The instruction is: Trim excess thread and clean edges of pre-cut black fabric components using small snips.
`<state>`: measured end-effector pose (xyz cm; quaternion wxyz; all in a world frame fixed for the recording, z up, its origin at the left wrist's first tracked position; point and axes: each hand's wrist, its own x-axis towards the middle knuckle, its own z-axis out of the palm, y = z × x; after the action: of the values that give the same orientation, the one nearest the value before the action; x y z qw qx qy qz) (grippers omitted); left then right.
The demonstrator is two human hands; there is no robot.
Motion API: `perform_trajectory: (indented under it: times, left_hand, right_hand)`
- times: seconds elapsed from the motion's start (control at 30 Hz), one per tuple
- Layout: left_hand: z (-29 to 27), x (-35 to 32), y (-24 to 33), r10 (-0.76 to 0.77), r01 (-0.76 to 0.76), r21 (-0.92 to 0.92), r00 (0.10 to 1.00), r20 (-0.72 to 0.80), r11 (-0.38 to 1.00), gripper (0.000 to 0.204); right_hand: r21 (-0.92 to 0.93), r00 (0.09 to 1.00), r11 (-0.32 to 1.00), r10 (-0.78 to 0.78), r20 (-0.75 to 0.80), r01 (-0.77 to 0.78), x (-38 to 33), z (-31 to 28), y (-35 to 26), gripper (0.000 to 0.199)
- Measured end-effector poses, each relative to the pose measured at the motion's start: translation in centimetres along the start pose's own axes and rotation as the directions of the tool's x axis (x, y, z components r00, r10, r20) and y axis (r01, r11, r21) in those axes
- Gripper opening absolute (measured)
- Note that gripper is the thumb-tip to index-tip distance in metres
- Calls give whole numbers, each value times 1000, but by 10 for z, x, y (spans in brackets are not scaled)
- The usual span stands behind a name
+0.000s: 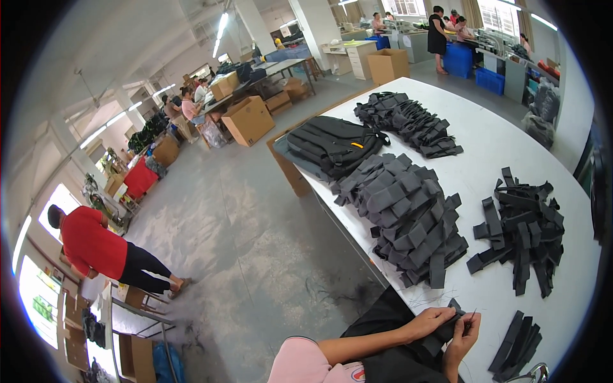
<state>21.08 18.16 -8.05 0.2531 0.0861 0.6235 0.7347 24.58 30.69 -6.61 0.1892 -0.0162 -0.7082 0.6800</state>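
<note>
At the table's near edge, my left hand [435, 323] pinches a dark grey fabric strip [454, 305]. My right hand [464, 338] is closed at the strip's other side, with thin dark thread ends sticking out by its fingertips. Whether those fingers also hold a small tool is too small to tell. Beyond my hands lies a large heap of folded dark grey fabric strips [408, 210]. Several strips lie in a small bundle [516, 345] to the right of my right hand, and a loose pile of strips [527, 233] sits farther right.
On the white table [472, 127] are a black backpack [335, 143] and another row of strips [408, 124]. A shiny metal object [533, 373] shows at the lower right. A person in red [96, 239] stands at left; cardboard boxes [248, 121] and seated workers are farther back.
</note>
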Motion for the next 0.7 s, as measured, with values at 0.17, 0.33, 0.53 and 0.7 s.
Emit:
perform_trajectory:
  times: [0.17,0.33,0.53,0.7]
  left_hand:
    - [1,-3,-3,0,-16,121,992,130,993,55]
    - [-25,-7,6,25,52,343,976,-215,938,42]
    - [-14,9,13,-170,134,-225,975,-146,965,20]
    - [-14,8,6,-236,201,-254,965,-118,946,18]
  right_hand:
    - [135,955,976,200,-217,-173,4,0,4,15]
    - [308,914,874,405,-33,-376,31,32,1,19]
    - [405,820,741,571,41,-536,22,4,14,11]
    - [-1,958,960,281,-48,-282,-4,-15,9,19]
